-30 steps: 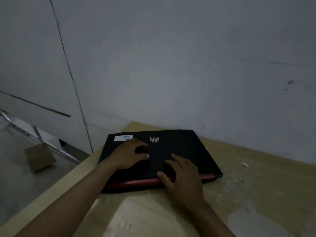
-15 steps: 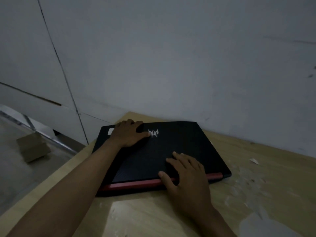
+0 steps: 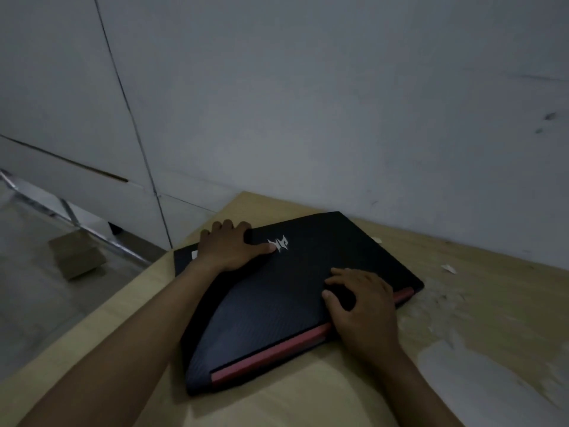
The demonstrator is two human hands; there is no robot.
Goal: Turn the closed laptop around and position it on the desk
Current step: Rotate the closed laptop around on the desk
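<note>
A closed black laptop [image 3: 277,306] lies skewed on the light wooden desk [image 3: 480,328]. Its red hinge strip [image 3: 268,354] faces me and a silver logo [image 3: 278,243] shows on the lid. My left hand [image 3: 229,246] holds the laptop's far left corner, fingers curled over the far edge and thumb beside the logo. My right hand [image 3: 363,306] presses on the near right part of the lid, palm over the red strip and fingers arched. The laptop's far corner sits close to the wall.
A grey wall [image 3: 338,118] runs right behind the desk. The desk's left edge [image 3: 101,306] drops to the floor, where a brown cardboard box [image 3: 77,257] lies. A small paper scrap [image 3: 448,269] and worn patches mark the desk to the right.
The laptop has turned on the desk: its right end swung away from me and its near left corner came closer. My left hand slid from mid-lid to the far left corner.
</note>
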